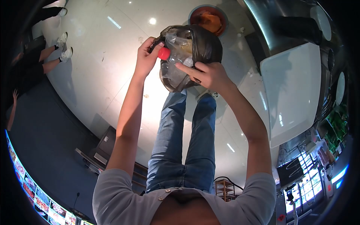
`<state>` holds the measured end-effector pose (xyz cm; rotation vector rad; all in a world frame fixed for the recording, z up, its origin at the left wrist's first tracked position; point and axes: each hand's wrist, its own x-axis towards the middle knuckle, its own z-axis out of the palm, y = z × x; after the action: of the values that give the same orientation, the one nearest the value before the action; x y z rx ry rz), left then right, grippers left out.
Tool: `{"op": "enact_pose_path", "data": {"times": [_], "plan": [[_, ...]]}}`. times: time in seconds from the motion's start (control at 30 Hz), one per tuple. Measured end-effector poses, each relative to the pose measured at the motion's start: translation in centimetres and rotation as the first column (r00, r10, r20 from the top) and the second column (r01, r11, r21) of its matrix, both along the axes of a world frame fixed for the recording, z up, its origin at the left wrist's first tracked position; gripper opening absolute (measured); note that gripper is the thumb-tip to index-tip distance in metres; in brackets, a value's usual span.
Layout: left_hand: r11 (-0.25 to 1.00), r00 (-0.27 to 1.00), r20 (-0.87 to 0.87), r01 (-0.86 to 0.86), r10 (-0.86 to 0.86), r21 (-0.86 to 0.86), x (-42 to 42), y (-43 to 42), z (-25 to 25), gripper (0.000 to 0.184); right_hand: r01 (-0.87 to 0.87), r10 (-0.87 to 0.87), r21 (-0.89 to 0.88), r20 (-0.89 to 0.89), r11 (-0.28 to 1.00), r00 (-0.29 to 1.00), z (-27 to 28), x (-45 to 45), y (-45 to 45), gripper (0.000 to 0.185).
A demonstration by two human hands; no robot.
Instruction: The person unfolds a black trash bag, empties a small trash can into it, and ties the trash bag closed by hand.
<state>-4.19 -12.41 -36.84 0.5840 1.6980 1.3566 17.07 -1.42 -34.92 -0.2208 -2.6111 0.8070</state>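
Trash bag (208, 47) has the left hand (147, 56) pinching its rim by a red cap (163, 53); the right hand (210, 75) grips it, index finger extended.

the bag (208, 45) is showing sheer smoky black around clear, colourless plastic (176, 77), and the round piece (164, 53) is standing out in plain bright red. the jeans (170, 131) are showing mottled blue with paler patches, the shirt (116, 197) is showing plain pale grey, and the floor (108, 67) is showing off-white with thin darker lines.
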Motion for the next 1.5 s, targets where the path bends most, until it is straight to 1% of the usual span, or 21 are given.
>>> {"op": "enact_pose_path", "data": {"times": [0.1,0.17,0.23,0.27,0.37,0.4,0.43,0.47,0.53,0.57,0.63,0.67,0.77,0.83,1.03,1.1,1.17,1.3,1.4,1.47,1.5], "plan": [[0.998,0.999,-0.033,0.025,-0.026,-0.050,-0.4,-0.8,0.4,0.008,-0.009,0.008,0.009,0.101,1.000,0.995,-1.2,0.4,0.1,0.067],[0.996,0.999,-0.035,0.023,-0.026,-0.083,-0.4,-1.2,0.9,0.010,0.039,-0.026,-0.036,0.301,0.999,0.953,-1.5,0.7,1.0,0.072],[0.969,0.791,-0.570,0.246,-0.223,-0.037,-0.5,-1.8,1.5,0.015,0.065,-0.045,-0.034,0.414,0.997,0.909,-1.9,0.5,1.6,0.073],[0.944,0.749,-0.587,0.318,-0.309,-0.091,-0.6,-2.1,1.9,0.016,0.063,-0.037,-0.050,0.420,0.997,0.907,-2.1,0.4,1.9,0.071],[0.940,0.817,-0.496,0.340,-0.295,0.001,0.7,-1.7,2.1,0.012,0.074,-0.025,-0.094,0.438,0.993,0.899,-2.5,-0.1,2.5,0.063],[0.933,0.850,-0.419,0.360,-0.319,0.019,1.1,-1.4,2.4,0.009,0.090,-0.043,-0.121,0.348,0.989,0.936,-2.4,-0.3,2.7,0.057],[0.911,0.811,-0.488,0.406,-0.322,0.075,1.2,-0.8,2.3,0.009,0.104,-0.063,-0.148,0.256,0.983,0.965,-2.4,-0.6,2.9,0.052],[0.922,0.877,-0.377,0.366,-0.298,0.124,1.8,-0.3,2.3,0.009,0.104,-0.064,-0.147,0.256,0.984,0.965,-3.0,-0.9,2.8,0.052],[0.944,0.938,-0.218,0.302,-0.269,0.134,3.3,0.8,2.0,0.009,0.181,-0.204,-0.377,-0.020,0.908,0.979,-3.9,-1.8,2.4,0.048],[0.932,0.870,-0.378,0.358,-0.315,0.049,3.6,1.4,2.0,0.010,0.180,-0.204,-0.379,-0.023,0.908,0.979,-4.1,-1.5,2.1,0.048],[0.942,0.878,-0.348,0.333,-0.329,-0.049,3.6,2.4,2.3,0.013,0.457,-0.347,-0.590,0.297,0.665,0.889,-2.6,-1.6,1.6,0.059],[0.942,0.878,-0.350,0.331,-0.327,-0.050,3.8,2.7,2.1,0.013,0.435,-0.328,-0.513,0.289,0.740,0.899,-2.3,-1.3,1.7,0.072],[0.906,0.830,-0.362,0.400,-0.423,-0.142,3.5,2.8,1.4,0.016,0.311,-0.151,-0.463,0.350,0.830,0.924,-0.4,-1.4,1.7,0.077],[0.899,0.795,-0.454,0.437,-0.402,-0.030,3.3,2.7,0.9,0.017,0.250,-0.149,-0.427,0.254,0.869,0.956,-0.5,-1.5,1.3,0.076],[0.879,0.768,-0.473,0.476,-0.432,-0.029,4.6,2.6,0.1,0.016,0.213,-0.039,-0.492,0.340,0.844,0.940,-1.4,-1.3,1.3,0.063],[0.912,0.831,-0.396,0.408,-0.391,-0.043,5.0,2.8,0.2,0.016,0.269,-0.069,-0.525,0.369,0.808,0.927,-2.0,-1.3,0.9,0.055],[0.924,0.834,-0.416,0.380,-0.363,-0.046,5.0,3.4,0.6,0.018,0.325,-0.246,-0.543,0.214,0.774,0.945,-4.1,-1.3,0.1,0.045],[0.907,0.794,-0.472,0.419,-0.383,-0.030,4.8,4.4,1.5,0.013,0.411,-0.335,-0.638,0.244,0.651,0.910,-4.3,-1.5,0.5,0.025],[0.850,0.704,-0.540,0.525,-0.462,-0.041,3.9,4.3,1.8,0.027,0.391,-0.323,-0.646,0.229,0.655,0.918,-3.9,-1.3,1.1,0.017],[0.898,0.798,-0.486,0.435,-0.355,0.058,3.3,4.3,2.9,0.053,0.369,-0.311,-0.637,0.207,0.677,0.928,-3.8,-1.0,1.4,0.017],[0.908,0.711,-0.624,0.419,-0.324,0.005,1.9,4.0,3.0,0.080,0.347,-0.270,-0.665,0.220,0.661,0.937,-3.2,-0.8,1.6,0.017]]}}
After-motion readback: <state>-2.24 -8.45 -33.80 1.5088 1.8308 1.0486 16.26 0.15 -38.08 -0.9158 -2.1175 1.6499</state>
